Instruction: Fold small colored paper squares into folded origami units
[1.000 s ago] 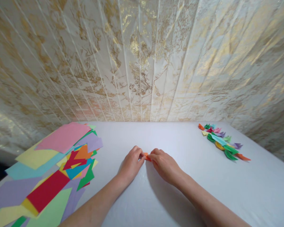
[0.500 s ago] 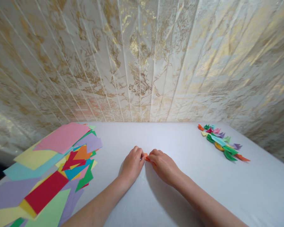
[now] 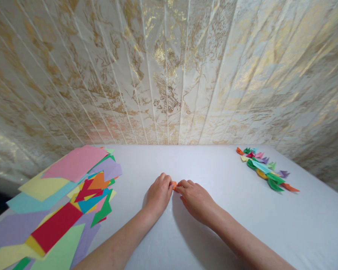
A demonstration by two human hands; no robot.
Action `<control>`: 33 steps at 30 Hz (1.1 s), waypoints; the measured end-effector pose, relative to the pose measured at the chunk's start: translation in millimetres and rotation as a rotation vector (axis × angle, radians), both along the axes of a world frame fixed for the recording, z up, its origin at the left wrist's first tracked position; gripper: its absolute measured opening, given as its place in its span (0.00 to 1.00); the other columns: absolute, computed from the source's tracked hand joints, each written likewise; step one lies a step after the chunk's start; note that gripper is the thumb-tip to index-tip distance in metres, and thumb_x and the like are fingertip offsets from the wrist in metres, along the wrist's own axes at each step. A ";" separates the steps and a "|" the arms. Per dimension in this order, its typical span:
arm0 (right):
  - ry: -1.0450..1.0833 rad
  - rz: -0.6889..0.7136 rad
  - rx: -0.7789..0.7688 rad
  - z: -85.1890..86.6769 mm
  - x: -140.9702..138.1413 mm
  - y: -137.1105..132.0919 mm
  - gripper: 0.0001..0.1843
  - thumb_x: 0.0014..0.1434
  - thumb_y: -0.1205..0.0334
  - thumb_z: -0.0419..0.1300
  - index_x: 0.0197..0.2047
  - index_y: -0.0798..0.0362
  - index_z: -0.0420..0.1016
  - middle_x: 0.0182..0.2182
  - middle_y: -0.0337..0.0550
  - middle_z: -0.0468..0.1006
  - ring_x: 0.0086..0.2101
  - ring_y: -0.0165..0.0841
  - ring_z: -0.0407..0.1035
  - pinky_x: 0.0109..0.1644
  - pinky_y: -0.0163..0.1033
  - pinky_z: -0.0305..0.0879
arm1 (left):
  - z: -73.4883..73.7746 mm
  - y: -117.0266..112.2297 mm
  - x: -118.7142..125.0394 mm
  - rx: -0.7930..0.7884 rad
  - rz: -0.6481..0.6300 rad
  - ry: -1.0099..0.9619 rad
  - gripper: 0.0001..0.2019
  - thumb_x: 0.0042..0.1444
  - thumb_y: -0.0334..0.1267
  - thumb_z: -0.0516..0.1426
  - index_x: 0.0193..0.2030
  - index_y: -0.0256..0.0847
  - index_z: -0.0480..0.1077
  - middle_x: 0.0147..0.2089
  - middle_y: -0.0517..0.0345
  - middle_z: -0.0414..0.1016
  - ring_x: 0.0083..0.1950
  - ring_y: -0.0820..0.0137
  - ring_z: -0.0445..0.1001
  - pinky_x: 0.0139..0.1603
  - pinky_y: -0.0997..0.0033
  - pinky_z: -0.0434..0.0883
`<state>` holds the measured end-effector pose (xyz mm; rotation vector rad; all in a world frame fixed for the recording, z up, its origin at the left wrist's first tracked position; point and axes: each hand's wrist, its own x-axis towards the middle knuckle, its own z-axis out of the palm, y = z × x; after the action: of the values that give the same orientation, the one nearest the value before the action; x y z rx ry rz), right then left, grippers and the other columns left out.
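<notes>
A small folded piece of orange paper (image 3: 174,185) is between my two hands near the middle of the table. My left hand (image 3: 160,190) is closed on its left side, thumb and fingers pinching it. From the right, my right hand (image 3: 196,195) grips the other edge with its fingertips. Most of the paper is hidden behind the fingers, so its full folded shape cannot be made out.
Sheets and scraps of coloured paper (image 3: 56,227) overlap along the left of the white table (image 3: 146,161). Several folded paper figures (image 3: 261,167) lie in a cluster at the far right. A gold-patterned curtain (image 3: 169,75) hangs behind the table.
The fingers of my right hand have shifted slightly on the orange paper, and a little more of it shows. My left hand stays nearly in place.
</notes>
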<state>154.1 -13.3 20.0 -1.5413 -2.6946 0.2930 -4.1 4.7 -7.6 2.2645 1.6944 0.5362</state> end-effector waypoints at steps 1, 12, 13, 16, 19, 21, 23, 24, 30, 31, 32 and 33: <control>0.013 0.002 0.004 -0.6 0.6 1.2 0.19 0.62 0.73 0.51 0.54 0.51 0.73 0.47 0.48 0.75 0.45 0.40 0.69 0.46 0.42 0.64 | -0.2 0.0 0.1 0.005 -0.002 0.004 0.06 0.64 0.31 0.51 0.34 0.42 0.64 0.41 0.57 0.69 0.43 0.67 0.71 0.43 0.68 0.67; 0.293 -0.031 -0.034 -2.4 6.6 12.5 0.17 0.65 0.70 0.48 0.43 0.52 0.79 0.43 0.47 0.78 0.44 0.35 0.70 0.49 0.37 0.64 | 2.1 -0.6 0.2 -0.009 -0.021 0.050 0.04 0.64 0.32 0.53 0.36 0.43 0.65 0.43 0.58 0.70 0.45 0.68 0.71 0.45 0.68 0.67; 0.305 -0.033 -0.045 -2.1 7.0 12.9 0.17 0.65 0.71 0.49 0.43 0.53 0.79 0.43 0.47 0.78 0.44 0.35 0.70 0.49 0.37 0.64 | 1.8 -0.7 0.4 -0.008 -0.022 0.058 0.04 0.64 0.32 0.53 0.36 0.43 0.65 0.44 0.57 0.70 0.45 0.68 0.71 0.45 0.69 0.67; 0.320 -0.029 -0.059 -1.1 7.5 13.3 0.17 0.64 0.71 0.49 0.43 0.53 0.80 0.44 0.47 0.79 0.44 0.35 0.71 0.49 0.37 0.64 | 1.0 -0.7 1.8 -0.005 -0.013 0.089 0.04 0.64 0.32 0.52 0.38 0.43 0.65 0.44 0.57 0.70 0.46 0.68 0.71 0.45 0.69 0.67; 0.307 -0.034 -0.062 0.2 6.9 12.6 0.18 0.64 0.71 0.49 0.43 0.53 0.80 0.43 0.47 0.79 0.44 0.35 0.71 0.48 0.36 0.64 | 0.9 -0.2 3.9 -0.003 0.004 0.130 0.04 0.65 0.33 0.50 0.38 0.42 0.65 0.44 0.56 0.70 0.46 0.67 0.72 0.44 0.68 0.67; 0.289 -0.038 -0.062 1.3 6.1 11.9 0.18 0.64 0.72 0.48 0.43 0.53 0.80 0.43 0.47 0.79 0.44 0.34 0.71 0.48 0.36 0.64 | 0.8 0.0 5.1 -0.001 0.011 0.154 0.05 0.65 0.33 0.50 0.38 0.42 0.65 0.45 0.56 0.70 0.46 0.67 0.72 0.43 0.69 0.67; 0.271 -0.037 -0.060 2.5 5.4 11.5 0.18 0.65 0.72 0.48 0.43 0.52 0.79 0.43 0.47 0.79 0.44 0.34 0.70 0.49 0.36 0.63 | 0.5 -0.1 5.8 0.000 0.015 0.168 0.05 0.65 0.33 0.50 0.38 0.43 0.65 0.45 0.56 0.70 0.46 0.67 0.72 0.44 0.69 0.67; 0.263 -0.037 -0.058 3.1 5.2 11.4 0.18 0.65 0.71 0.48 0.43 0.52 0.79 0.42 0.47 0.78 0.44 0.34 0.70 0.48 0.36 0.63 | 0.2 -0.2 6.0 0.002 0.016 0.172 0.05 0.65 0.33 0.49 0.38 0.43 0.65 0.45 0.56 0.70 0.46 0.67 0.72 0.43 0.69 0.67; 0.237 -0.022 -0.075 6.8 6.3 9.5 0.17 0.65 0.71 0.47 0.44 0.52 0.78 0.40 0.46 0.78 0.43 0.34 0.71 0.46 0.36 0.63 | 0.5 -0.5 6.4 0.003 0.018 0.173 0.04 0.65 0.33 0.50 0.39 0.43 0.65 0.45 0.55 0.70 0.46 0.66 0.72 0.43 0.68 0.68; 0.234 -0.022 -0.077 7.2 6.4 8.8 0.17 0.65 0.71 0.48 0.44 0.52 0.77 0.40 0.46 0.78 0.43 0.34 0.71 0.46 0.36 0.62 | 0.8 -0.6 6.5 -0.004 0.020 0.177 0.04 0.65 0.33 0.50 0.39 0.43 0.65 0.45 0.55 0.70 0.46 0.66 0.72 0.43 0.68 0.67; 0.230 -0.024 -0.077 7.5 6.4 8.1 0.17 0.65 0.71 0.48 0.44 0.52 0.77 0.39 0.46 0.78 0.42 0.34 0.71 0.45 0.36 0.62 | 1.1 -0.6 6.6 -0.009 0.020 0.178 0.03 0.64 0.33 0.51 0.39 0.43 0.65 0.45 0.55 0.70 0.46 0.66 0.72 0.43 0.68 0.67; 0.225 -0.027 -0.076 7.5 6.2 7.4 0.16 0.65 0.71 0.48 0.43 0.51 0.77 0.39 0.46 0.78 0.42 0.34 0.71 0.45 0.36 0.62 | 1.2 -0.6 6.7 -0.009 0.022 0.179 0.03 0.64 0.33 0.51 0.39 0.42 0.64 0.45 0.55 0.70 0.46 0.66 0.72 0.43 0.68 0.67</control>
<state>160.3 -5.9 27.5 -1.4623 -2.5155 0.5388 2.6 4.1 -6.5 2.3518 1.8014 0.3382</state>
